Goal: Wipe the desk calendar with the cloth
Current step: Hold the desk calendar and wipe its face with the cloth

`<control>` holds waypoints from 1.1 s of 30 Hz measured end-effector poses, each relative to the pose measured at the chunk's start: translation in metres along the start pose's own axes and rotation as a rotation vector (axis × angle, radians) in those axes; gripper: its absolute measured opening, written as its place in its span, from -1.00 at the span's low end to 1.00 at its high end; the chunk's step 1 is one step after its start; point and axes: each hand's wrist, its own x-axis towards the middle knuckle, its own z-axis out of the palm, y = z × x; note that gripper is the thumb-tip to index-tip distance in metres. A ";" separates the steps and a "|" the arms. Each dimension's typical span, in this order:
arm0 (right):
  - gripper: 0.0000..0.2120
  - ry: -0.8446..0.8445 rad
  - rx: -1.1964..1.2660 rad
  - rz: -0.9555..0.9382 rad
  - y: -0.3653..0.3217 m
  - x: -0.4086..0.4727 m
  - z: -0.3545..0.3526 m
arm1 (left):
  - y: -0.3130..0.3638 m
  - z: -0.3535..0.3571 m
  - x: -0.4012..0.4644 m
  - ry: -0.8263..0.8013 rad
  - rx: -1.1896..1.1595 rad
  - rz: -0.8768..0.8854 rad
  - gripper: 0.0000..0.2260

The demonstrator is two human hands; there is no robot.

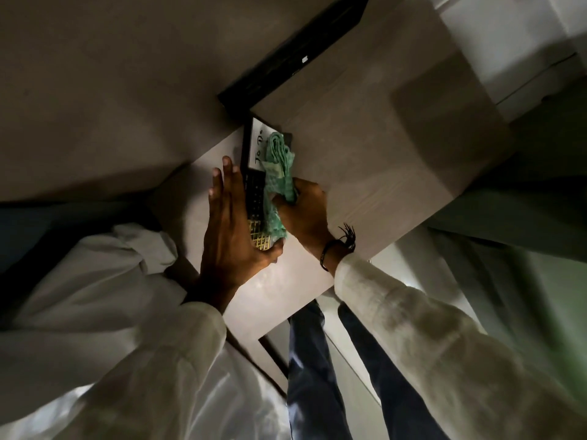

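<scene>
The desk calendar (254,147) stands on the pale wooden desk (365,160), close to the wall. Its face has a white panel with dark lettering on top, a dark grid in the middle and a gold grid at the near end. My left hand (227,230) grips the calendar's left side, fingers flat along the edge and thumb under the near end. My right hand (305,214) is closed on a bunched green cloth (279,173), which lies pressed along the calendar's right side. The cloth hides much of the calendar's face.
A black frame or strip (286,58) runs along the wall behind the desk. The desk's near edge (295,309) is just below my hands, with my trouser legs (317,376) beneath it. A pale cabinet (508,42) stands at the upper right.
</scene>
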 end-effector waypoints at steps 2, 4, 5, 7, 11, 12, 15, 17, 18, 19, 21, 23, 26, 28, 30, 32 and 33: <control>-0.87 0.046 -0.044 0.016 0.002 0.001 0.000 | 0.001 0.000 0.000 -0.009 -0.022 -0.005 0.24; -0.92 0.045 -0.043 -0.038 -0.005 -0.001 0.002 | 0.000 0.001 0.000 0.009 -0.021 -0.006 0.23; -0.96 0.030 -0.024 -0.063 -0.009 -0.004 0.002 | 0.000 0.002 0.000 0.016 -0.014 -0.007 0.22; -0.96 0.024 -0.003 -0.078 -0.007 -0.005 0.003 | 0.000 0.002 0.000 0.016 -0.007 -0.004 0.20; -0.92 0.062 -0.047 -0.044 -0.002 -0.002 0.006 | 0.001 0.001 0.001 0.007 -0.033 -0.008 0.21; -0.92 0.056 -0.038 -0.075 -0.005 -0.004 0.008 | 0.000 0.002 0.001 0.015 -0.024 -0.005 0.20; -0.92 0.030 -0.014 -0.107 -0.007 -0.006 0.007 | -0.002 0.004 0.002 0.023 0.011 -0.001 0.19; -0.88 0.026 -0.025 -0.031 -0.001 -0.001 0.004 | 0.001 0.002 0.001 0.011 -0.013 -0.014 0.20; -0.87 0.022 -0.027 -0.007 0.000 0.001 0.003 | 0.002 0.001 0.001 0.006 -0.027 -0.023 0.21; -0.86 0.019 -0.028 -0.001 -0.002 0.002 0.003 | 0.003 0.001 0.001 0.008 -0.036 -0.027 0.20; -0.88 -0.001 -0.010 -0.042 -0.010 0.001 0.004 | 0.002 0.002 0.001 0.026 -0.038 -0.031 0.18; -0.89 -0.015 -0.003 -0.045 -0.011 0.000 0.003 | 0.002 0.003 0.001 0.037 -0.031 -0.025 0.16; -0.90 0.014 -0.031 0.002 -0.002 0.006 0.001 | 0.004 0.001 0.002 0.023 -0.042 -0.029 0.18; -0.92 0.004 -0.040 0.007 -0.006 0.007 0.001 | 0.002 0.002 0.001 0.011 -0.049 -0.044 0.23; -0.94 -0.045 0.005 0.012 -0.013 0.005 0.001 | 0.000 0.003 0.001 0.014 -0.049 -0.048 0.24; -0.94 -0.053 0.014 0.044 -0.010 0.006 0.001 | 0.000 0.003 0.001 0.016 -0.042 -0.042 0.22; -0.95 -0.035 0.000 0.074 -0.008 0.007 0.001 | 0.000 0.003 0.001 0.014 -0.042 -0.042 0.22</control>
